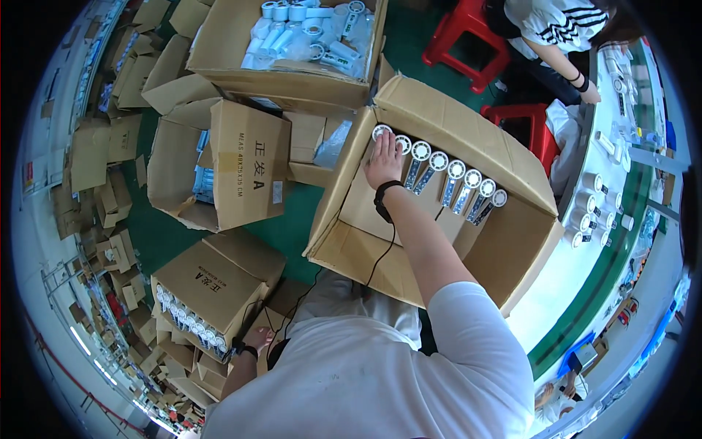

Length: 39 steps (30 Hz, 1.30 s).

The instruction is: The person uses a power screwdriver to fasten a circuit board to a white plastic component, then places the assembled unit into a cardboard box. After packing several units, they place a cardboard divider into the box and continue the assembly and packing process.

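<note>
A large open carton [439, 91] stands in front of me. A row of several white handheld fans [455, 170] with round ring heads and patterned handles lies along its far side. My right hand [384, 162] reaches into the carton, fingers stretched out over the leftmost fan heads at the row's end. The fingers partly cover those heads. My left hand [257, 338] is low at my left side, beside a brown carton [208, 282], with its fingers apart and nothing visible in it. Several similar fans [191, 322] show in a row along that carton's near side.
A carton of bagged white fans [285, 77] stands at the far side, another open carton [252, 164] at left. Red stools [468, 40] and a co-worker [556, 29] are at upper right, beside a white workbench [545, 282] bearing white parts. Dark cords [384, 256] hang near me.
</note>
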### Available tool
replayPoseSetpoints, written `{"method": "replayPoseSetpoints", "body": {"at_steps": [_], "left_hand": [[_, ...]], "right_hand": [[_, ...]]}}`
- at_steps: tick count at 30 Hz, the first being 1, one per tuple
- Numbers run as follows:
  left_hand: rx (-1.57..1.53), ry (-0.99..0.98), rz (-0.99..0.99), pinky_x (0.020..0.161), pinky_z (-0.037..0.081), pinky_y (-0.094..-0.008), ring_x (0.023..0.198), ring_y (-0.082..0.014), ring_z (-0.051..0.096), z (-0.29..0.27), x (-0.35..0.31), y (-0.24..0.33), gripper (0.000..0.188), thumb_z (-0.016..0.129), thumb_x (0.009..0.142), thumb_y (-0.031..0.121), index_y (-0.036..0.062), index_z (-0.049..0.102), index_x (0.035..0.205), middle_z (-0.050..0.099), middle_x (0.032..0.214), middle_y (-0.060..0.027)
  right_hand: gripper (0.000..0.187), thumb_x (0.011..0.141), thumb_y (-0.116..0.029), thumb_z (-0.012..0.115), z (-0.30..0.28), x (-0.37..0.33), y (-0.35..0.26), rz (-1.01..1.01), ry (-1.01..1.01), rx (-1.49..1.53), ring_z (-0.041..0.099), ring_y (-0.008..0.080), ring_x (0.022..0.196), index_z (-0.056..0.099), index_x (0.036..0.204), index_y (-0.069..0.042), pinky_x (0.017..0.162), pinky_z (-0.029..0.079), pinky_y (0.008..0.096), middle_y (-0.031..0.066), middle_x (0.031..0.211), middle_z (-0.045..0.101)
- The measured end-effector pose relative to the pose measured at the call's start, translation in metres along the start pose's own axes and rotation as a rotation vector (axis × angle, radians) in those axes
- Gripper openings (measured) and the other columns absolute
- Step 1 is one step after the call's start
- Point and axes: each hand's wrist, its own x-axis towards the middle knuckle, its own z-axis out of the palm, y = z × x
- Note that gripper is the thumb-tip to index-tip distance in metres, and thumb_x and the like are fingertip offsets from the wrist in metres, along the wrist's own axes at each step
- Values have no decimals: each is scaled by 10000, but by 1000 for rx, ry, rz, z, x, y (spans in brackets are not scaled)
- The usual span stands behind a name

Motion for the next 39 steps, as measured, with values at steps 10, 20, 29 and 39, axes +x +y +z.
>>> {"method": "replayPoseSetpoints", "body": {"at_steps": [10, 20, 29, 39], "left_hand": [[25, -88, -15, 468, 354, -273, 599, -123, 499, 32, 21, 19, 148, 425, 900, 129, 114, 487, 766, 460, 658, -7], [387, -31, 510, 519, 453, -333, 582, -190, 593, 136, 22, 124, 249, 503, 891, 229, 35, 654, 850, 640, 683, -76], [1051, -197, 1071, 690, 505, -345, 748, -219, 653, 235, -121, 205, 296, 566, 849, 257, 8, 688, 953, 692, 830, -125], [2403, -519, 1240, 794, 494, -448, 859, -396, 622, 305, -171, 262, 327, 493, 853, 268, 8, 688, 889, 653, 900, -233]], "right_hand": [[654, 812, -236, 618, -53, -74, 41, -62, 37, 330, 332, 378, 1328, 380, 1342, 65, 1089, 290, 449, 257, 1432, 326], [299, 909, -183, 561, -175, -328, 155, 408, -167, 1331, 645, 190, 884, 616, 1110, 32, 797, 500, 297, 120, 983, 678], [256, 929, -160, 529, -201, -498, 205, 747, -91, 1558, 635, 164, 846, 602, 1084, 29, 785, 514, 273, 102, 924, 663], [232, 865, -168, 532, 32, -647, 25, 1756, 630, 1018, 653, 285, 792, 667, 865, 20, 731, 521, 362, 173, 854, 679]]}}
